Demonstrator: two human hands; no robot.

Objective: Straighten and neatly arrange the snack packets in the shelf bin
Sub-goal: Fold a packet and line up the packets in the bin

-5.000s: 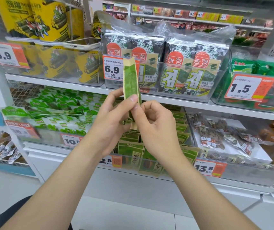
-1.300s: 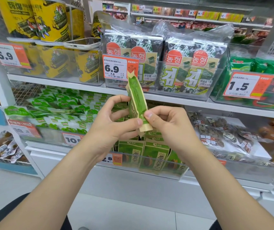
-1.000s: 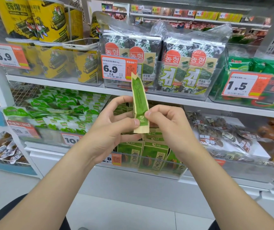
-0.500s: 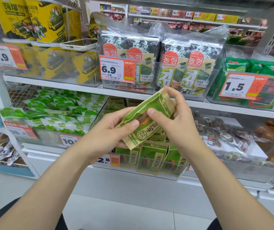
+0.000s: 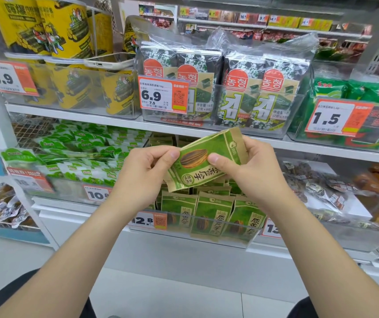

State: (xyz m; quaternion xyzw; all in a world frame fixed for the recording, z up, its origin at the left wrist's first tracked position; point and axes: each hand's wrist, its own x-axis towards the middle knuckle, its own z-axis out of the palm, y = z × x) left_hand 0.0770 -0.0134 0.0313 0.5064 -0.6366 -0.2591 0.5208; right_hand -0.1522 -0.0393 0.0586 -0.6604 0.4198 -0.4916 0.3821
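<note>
**A:** Where is the green-and-tan paper snack packet (image 5: 203, 161) with the sunflower seed picture?

**B:** You hold it in the air, tilted, printed face toward you, just above the clear plastic shelf bin (image 5: 249, 239) on the lower shelf.

**A:** And my hands?

**B:** Your left hand (image 5: 145, 177) pinches the packet's left edge, thumb on the front. Your right hand (image 5: 246, 171) pinches the right part, thumb beside the seed. Matching green packets (image 5: 213, 216) stand upright in the bin below.

White shop shelving (image 5: 80, 115) w/ pale tiled floor (image 5: 184, 290)
</note>
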